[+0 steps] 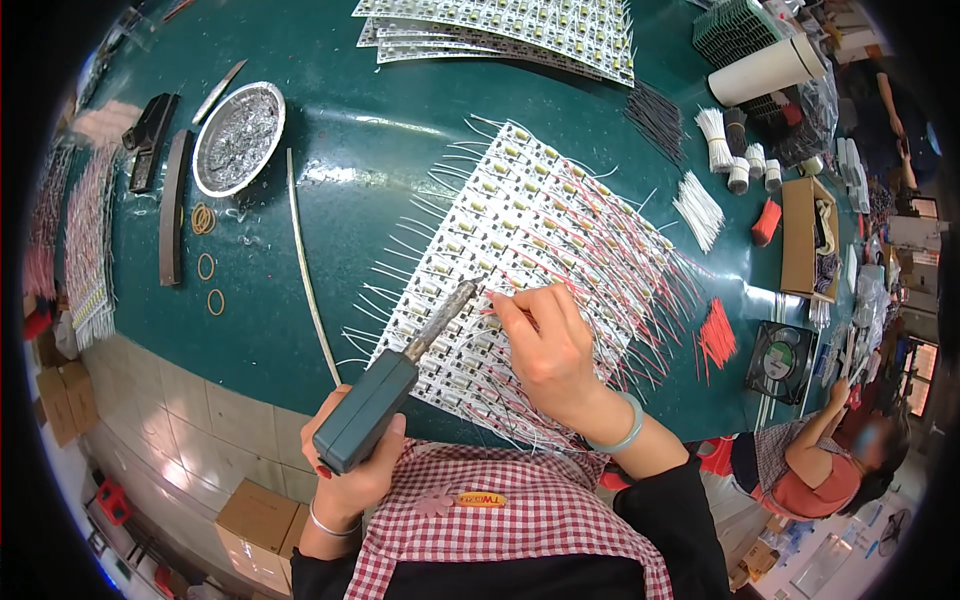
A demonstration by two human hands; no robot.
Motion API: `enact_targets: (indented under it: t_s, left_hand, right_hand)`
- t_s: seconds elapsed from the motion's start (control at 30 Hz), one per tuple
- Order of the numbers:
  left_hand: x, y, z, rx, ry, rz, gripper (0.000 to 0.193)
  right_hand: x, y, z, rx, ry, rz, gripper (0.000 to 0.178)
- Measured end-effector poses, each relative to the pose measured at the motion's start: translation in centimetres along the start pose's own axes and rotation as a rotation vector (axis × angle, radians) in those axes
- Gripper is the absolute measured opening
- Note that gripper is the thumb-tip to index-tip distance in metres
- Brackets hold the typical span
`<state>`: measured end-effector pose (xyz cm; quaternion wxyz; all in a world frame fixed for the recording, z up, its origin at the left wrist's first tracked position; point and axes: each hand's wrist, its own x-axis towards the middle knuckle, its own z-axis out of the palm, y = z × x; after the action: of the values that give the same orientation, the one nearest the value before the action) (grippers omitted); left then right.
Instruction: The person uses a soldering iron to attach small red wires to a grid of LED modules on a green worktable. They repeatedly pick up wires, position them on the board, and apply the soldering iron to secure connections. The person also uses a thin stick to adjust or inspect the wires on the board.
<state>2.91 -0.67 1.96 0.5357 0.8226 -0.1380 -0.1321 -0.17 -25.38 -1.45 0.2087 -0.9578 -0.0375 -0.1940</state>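
My left hand (362, 478) is wrapped round the dark green body of a soldering gun (368, 408). The gun's metal tip reaches up and right onto a white panel of small circuit boards (480, 235). Close by the tip, my right hand (548, 345) is closed in a pinch over the panel, with a thin red wire at its fingertips. White wires stick out along the panel's left edge, and red and white wires fan out over its right side. A strand of solder wire (305, 260) runs down the table to the gun by my left hand.
A bowl of silvery solder scraps (277, 150) stands at left, near rubber bands (206, 266). More panels (500, 52) are stacked at the back. Bundles of black wires (655, 122), white wires (698, 212) and red wires (716, 335) lie at right, with a fan (783, 360). A co-worker (815, 465) sits beyond.
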Motion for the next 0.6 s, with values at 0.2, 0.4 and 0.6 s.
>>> enact_targets:
  t_s: [0.2,0.4,0.6]
  left_hand:
    - [0.0,0.6,-0.1,0.004,0.0,-0.021,0.023]
    - [-0.3,0.6,-0.4,-0.006,-0.003,-0.041,0.025]
    - [-0.7,0.7,-0.5,-0.014,0.003,-0.075,0.025]
  right_hand:
    - [0.0,-0.1,0.1,0.002,0.029,0.002,0.027]
    - [-0.1,0.0,-0.3,-0.025,0.079,-0.027,0.027]
    - [-0.7,-1.4,-0.7,0.088,0.046,0.038,0.032]
